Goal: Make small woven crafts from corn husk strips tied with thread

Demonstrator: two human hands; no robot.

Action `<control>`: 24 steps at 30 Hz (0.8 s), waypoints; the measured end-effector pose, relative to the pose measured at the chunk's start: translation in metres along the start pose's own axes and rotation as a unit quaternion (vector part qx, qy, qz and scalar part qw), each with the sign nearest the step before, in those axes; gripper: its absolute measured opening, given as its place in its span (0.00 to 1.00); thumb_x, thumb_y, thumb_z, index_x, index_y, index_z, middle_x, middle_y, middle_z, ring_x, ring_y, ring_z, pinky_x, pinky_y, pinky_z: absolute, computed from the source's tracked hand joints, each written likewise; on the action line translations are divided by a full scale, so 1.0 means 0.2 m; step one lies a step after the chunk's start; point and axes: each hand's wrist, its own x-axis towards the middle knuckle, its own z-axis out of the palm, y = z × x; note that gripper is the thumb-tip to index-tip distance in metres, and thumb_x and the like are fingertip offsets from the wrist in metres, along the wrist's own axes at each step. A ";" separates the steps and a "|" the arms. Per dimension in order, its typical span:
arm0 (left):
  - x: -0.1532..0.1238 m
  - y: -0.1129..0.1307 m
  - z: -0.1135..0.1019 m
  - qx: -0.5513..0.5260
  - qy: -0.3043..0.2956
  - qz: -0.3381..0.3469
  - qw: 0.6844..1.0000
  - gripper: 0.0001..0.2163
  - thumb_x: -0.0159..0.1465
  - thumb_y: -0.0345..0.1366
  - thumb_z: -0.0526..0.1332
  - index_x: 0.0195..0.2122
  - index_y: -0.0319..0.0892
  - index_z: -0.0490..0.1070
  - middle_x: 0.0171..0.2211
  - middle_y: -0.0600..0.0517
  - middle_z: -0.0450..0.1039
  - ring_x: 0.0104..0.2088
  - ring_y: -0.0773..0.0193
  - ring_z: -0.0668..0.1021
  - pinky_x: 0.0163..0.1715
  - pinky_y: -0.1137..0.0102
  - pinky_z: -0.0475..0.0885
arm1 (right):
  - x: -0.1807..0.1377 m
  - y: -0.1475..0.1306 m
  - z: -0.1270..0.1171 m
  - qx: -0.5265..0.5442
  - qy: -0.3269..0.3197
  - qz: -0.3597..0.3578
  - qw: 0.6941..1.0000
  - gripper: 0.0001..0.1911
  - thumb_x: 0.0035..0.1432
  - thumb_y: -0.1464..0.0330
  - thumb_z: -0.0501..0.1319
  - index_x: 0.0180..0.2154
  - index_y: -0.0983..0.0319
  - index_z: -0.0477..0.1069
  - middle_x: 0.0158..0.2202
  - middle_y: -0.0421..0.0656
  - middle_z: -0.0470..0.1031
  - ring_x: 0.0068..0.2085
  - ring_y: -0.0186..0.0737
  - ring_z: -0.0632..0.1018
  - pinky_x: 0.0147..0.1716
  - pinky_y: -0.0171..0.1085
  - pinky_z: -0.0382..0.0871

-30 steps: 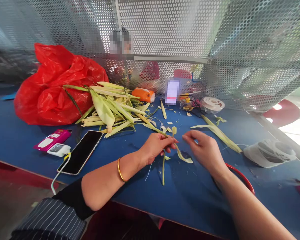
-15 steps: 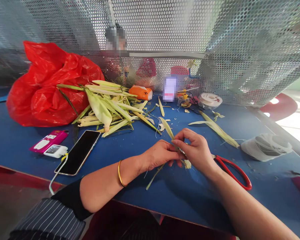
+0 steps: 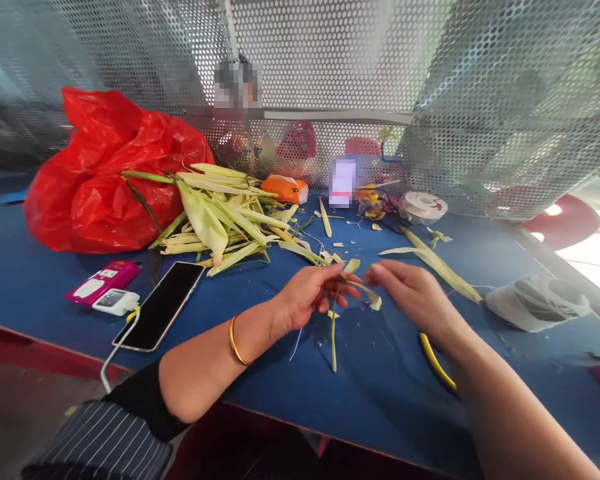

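My left hand is closed on some pale green corn husk strips, held between thumb and fingers above the table. One thin strip hangs down from its fingertips, and a paler curled piece sticks out to the right. My right hand is just right of these strips and apart from them. Its thumb and forefinger are pinched together; whatever may be between them is too small to make out. Under my right forearm shows a curved yellow-and-black tool handle, the rest hidden.
A heap of corn husks spills from a red plastic bag. Nearer me lie a black-screened phone and a magenta packet. A tape roll, a long husk and a translucent roll are to the right. Perforated metal panels stand behind.
My right hand has let go of the husk and drawn away to the right. The strips now rest in my left hand alone. The red scissor handles are no longer visible; a yellow handle shows.
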 end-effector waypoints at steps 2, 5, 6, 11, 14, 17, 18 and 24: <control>0.00 0.00 0.00 0.017 0.029 0.025 0.999 0.12 0.61 0.41 0.62 0.35 0.37 0.78 0.30 0.47 0.77 0.23 0.72 0.73 0.17 0.76 0.50 | 0.00 0.00 0.03 0.015 -0.084 -0.008 0.996 0.20 0.60 0.53 0.55 0.25 0.59 0.71 0.23 0.38 0.71 0.27 0.36 0.69 0.27 0.35 0.60; 0.01 -0.01 0.01 0.024 0.064 0.043 0.997 0.08 0.61 0.36 0.62 0.33 0.36 0.78 0.27 0.48 0.76 0.21 0.73 0.71 0.16 0.76 0.50 | -0.01 0.00 0.06 0.023 -0.100 -0.014 0.995 0.19 0.60 0.55 0.55 0.23 0.59 0.70 0.21 0.38 0.70 0.25 0.35 0.68 0.26 0.34 0.59; 0.01 -0.01 0.01 0.016 0.070 0.042 0.997 0.08 0.61 0.35 0.62 0.32 0.35 0.77 0.26 0.48 0.75 0.21 0.73 0.71 0.17 0.76 0.50 | -0.01 0.00 0.07 0.015 -0.094 -0.020 0.995 0.19 0.60 0.56 0.55 0.22 0.60 0.69 0.21 0.38 0.70 0.25 0.35 0.68 0.25 0.34 0.59; 0.02 -0.02 0.01 -0.027 0.085 0.025 0.996 0.10 0.63 0.36 0.60 0.33 0.36 0.77 0.27 0.48 0.76 0.22 0.72 0.72 0.17 0.76 0.52 | 0.00 0.04 0.07 -0.040 -0.115 -0.029 0.992 0.18 0.59 0.60 0.54 0.21 0.59 0.69 0.19 0.37 0.68 0.24 0.34 0.67 0.25 0.34 0.58; 0.01 -0.02 0.01 -0.025 0.072 0.025 0.997 0.12 0.64 0.39 0.59 0.35 0.36 0.78 0.29 0.47 0.77 0.23 0.71 0.74 0.18 0.75 0.53 | 0.01 0.05 0.06 -0.071 -0.098 -0.025 0.992 0.17 0.60 0.60 0.54 0.22 0.59 0.69 0.19 0.37 0.68 0.23 0.35 0.67 0.24 0.34 0.57; 0.02 -0.02 0.01 -0.030 0.056 0.014 0.998 0.13 0.64 0.41 0.58 0.36 0.36 0.78 0.33 0.44 0.79 0.26 0.68 0.77 0.17 0.76 0.53 | 0.00 0.02 0.07 -0.086 -0.005 -0.048 0.995 0.14 0.61 0.60 0.55 0.29 0.58 0.73 0.27 0.41 0.75 0.28 0.38 0.71 0.28 0.35 0.60; 0.02 -0.02 0.01 -0.034 0.053 0.011 0.998 0.13 0.64 0.41 0.58 0.37 0.36 0.78 0.34 0.43 0.79 0.27 0.67 0.78 0.17 0.76 0.53 | -0.01 0.01 0.07 -0.088 0.043 -0.062 0.993 0.12 0.61 0.60 0.56 0.31 0.58 0.73 0.31 0.42 0.77 0.30 0.39 0.73 0.30 0.36 0.61; 0.03 -0.02 0.01 -0.028 0.080 0.054 0.995 0.11 0.59 0.36 0.62 0.39 0.36 0.78 0.38 0.42 0.80 0.34 0.63 0.80 0.17 0.77 0.52 | -0.06 -0.04 0.13 -0.120 0.098 -0.115 0.981 0.16 0.63 0.60 0.57 0.25 0.58 0.72 0.25 0.40 0.72 0.29 0.39 0.72 0.33 0.37 0.60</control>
